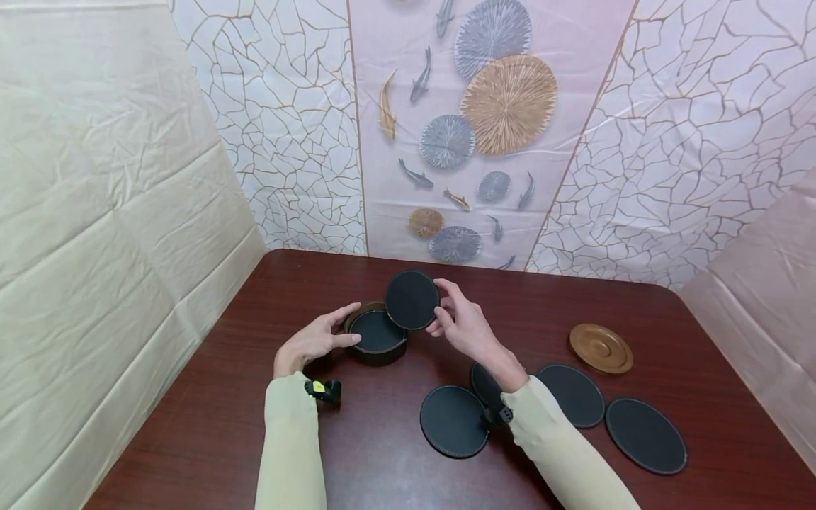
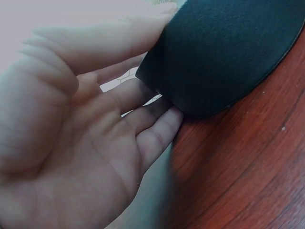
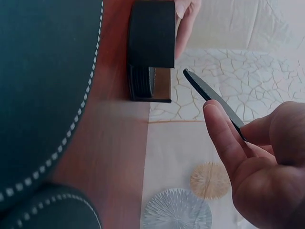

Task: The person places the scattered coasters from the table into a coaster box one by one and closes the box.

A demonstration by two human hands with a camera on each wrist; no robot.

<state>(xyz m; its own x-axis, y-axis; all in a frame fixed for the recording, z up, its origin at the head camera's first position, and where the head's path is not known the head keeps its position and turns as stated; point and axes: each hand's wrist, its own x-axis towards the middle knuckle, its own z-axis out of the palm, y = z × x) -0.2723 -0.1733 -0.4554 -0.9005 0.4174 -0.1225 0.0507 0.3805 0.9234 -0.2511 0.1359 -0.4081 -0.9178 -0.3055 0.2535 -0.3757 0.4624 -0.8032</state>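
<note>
Low on the left of the table is a round black coaster holder [image 1: 380,357] with a brown inner wall. My left hand [image 1: 311,344] grips its left side, the thumb at the near rim and the other fingers round the back. In the right wrist view, a gap in the holder's wall shows several stacked coasters [image 3: 141,81] inside. My right hand [image 1: 469,329] pinches a round black coaster [image 1: 411,299] by its right edge. That coaster is tilted up beside the holder and overlaps its right rim in the head view. Seen edge-on, it [image 3: 212,93] is thin.
Black stitched coasters lie to the right: one [image 1: 455,422] near the middle, one [image 1: 571,395] beyond the right forearm, another [image 1: 647,435] farther right. A further coaster [image 1: 484,382] is partly hidden by that arm. Behind them lies a round brown wooden disc [image 1: 601,348]. A patterned cloth [image 1: 306,127] hangs behind the table.
</note>
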